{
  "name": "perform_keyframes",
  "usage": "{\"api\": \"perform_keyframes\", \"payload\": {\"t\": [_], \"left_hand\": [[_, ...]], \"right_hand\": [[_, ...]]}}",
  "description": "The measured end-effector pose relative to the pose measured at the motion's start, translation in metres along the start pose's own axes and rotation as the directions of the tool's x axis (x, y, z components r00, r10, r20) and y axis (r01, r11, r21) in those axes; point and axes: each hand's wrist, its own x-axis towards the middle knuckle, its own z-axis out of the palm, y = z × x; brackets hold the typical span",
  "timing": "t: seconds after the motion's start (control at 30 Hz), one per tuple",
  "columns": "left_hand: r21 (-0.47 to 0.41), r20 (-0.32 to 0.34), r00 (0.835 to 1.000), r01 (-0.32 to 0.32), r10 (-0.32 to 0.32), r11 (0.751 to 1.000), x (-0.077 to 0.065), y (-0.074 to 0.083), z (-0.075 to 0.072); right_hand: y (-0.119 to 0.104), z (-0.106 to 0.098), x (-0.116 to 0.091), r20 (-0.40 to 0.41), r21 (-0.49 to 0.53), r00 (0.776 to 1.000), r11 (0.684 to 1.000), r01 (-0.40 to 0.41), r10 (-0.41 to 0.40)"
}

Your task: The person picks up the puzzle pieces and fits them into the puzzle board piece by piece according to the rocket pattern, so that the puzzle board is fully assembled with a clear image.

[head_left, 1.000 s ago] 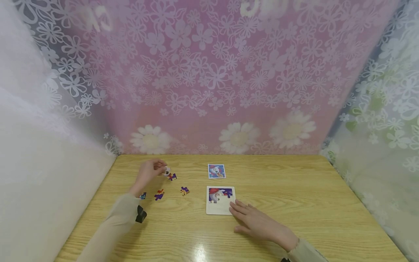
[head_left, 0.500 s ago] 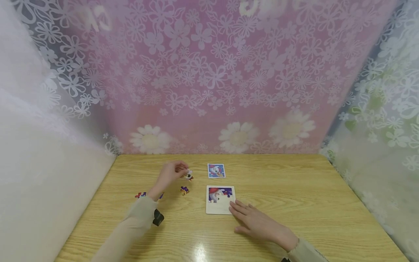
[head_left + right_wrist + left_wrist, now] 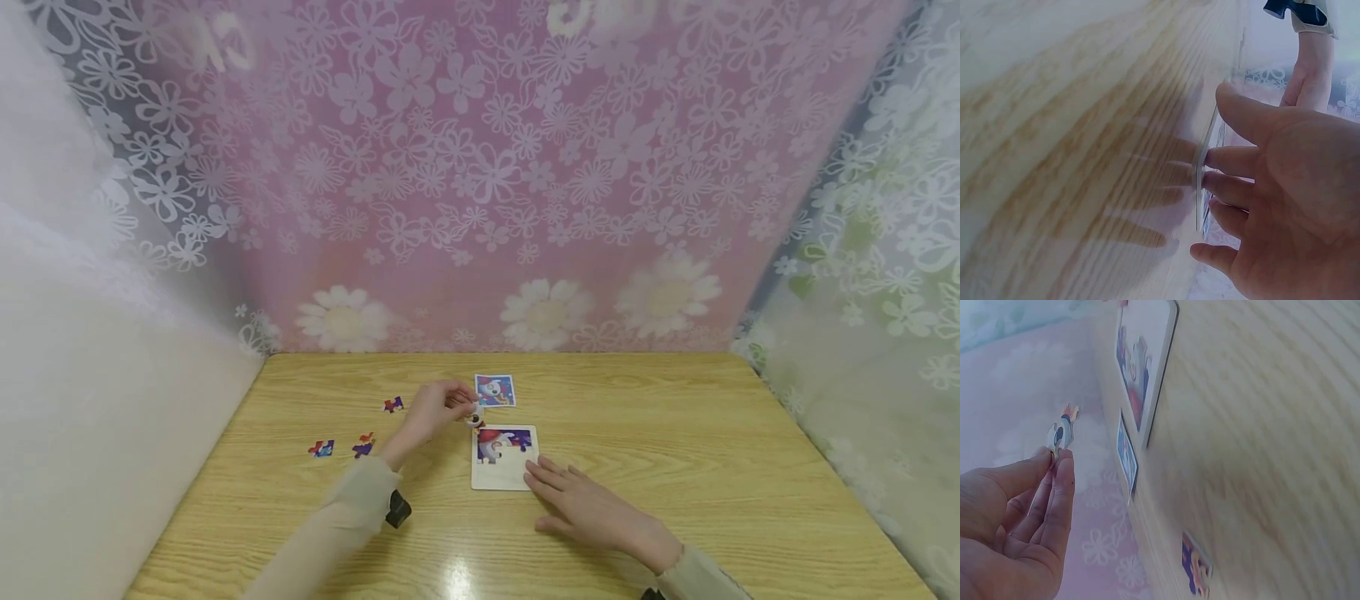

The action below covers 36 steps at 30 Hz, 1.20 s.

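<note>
Between thumb and fingertips my left hand [image 3: 433, 410] pinches a jigsaw piece [image 3: 1062, 432], white with a dark oval and an orange tip. In the head view it is just above the upper left corner of the puzzle board [image 3: 498, 478], overlapping the lower edge of the picture card [image 3: 497, 390]. The board has a pale frame; fitted pieces of a white animal with a red hat fill its upper part, and the lower part is bare. My right hand [image 3: 592, 508] lies with its fingers extended, fingertips at the board's right edge [image 3: 1198, 187].
Loose jigsaw pieces lie on the wooden table [image 3: 675, 433] to the left: a purple-and-red one [image 3: 393, 404], a red-and-blue one [image 3: 322, 448] and a purple-and-orange one [image 3: 364, 446]. Another piece [image 3: 1196, 565] shows in the left wrist view. Flowered covering [image 3: 435, 208] rises behind the table.
My left hand has carried the white jigsaw piece rightward from the loose pieces to the board's upper left corner. The right hand has stayed at the board's edge.
</note>
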Motion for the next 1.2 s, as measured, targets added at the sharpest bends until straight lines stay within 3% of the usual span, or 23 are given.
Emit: {"api": "perform_keyframes", "payload": {"t": [0.1, 0.4, 0.63, 0.83, 1.2], "left_hand": [[-0.036, 0.028, 1.0, -0.012, 0.013, 0.999, 0.003, 0.001, 0.009], [-0.015, 0.117, 0.992, -0.049, 0.051, 0.999, 0.001, 0.005, 0.036], [-0.053, 0.205, 0.979, 0.012, -0.001, 0.999, -0.001, 0.001, 0.051], [-0.025, 0.203, 0.979, -0.002, 0.007, 1.0, -0.001, -0.002, 0.057], [0.08, 0.212, 0.977, -0.027, 0.01, 0.996, -0.007, 0.005, 0.058]], "right_hand": [[0.0, 0.0, 0.0, -0.002, -0.006, 1.0, 1.0, 0.002, -0.002], [-0.001, -0.001, 0.001, -0.017, -0.029, 1.0, 0.999, 0.016, -0.016], [-0.002, -0.002, 0.001, -0.014, -0.022, 1.0, 1.0, 0.009, -0.01], [-0.001, -0.001, 0.001, -0.017, -0.028, 1.0, 1.0, 0.013, -0.014], [-0.001, 0.0, 0.0, -0.055, -0.064, 0.997, 0.997, 0.049, -0.053]]}}
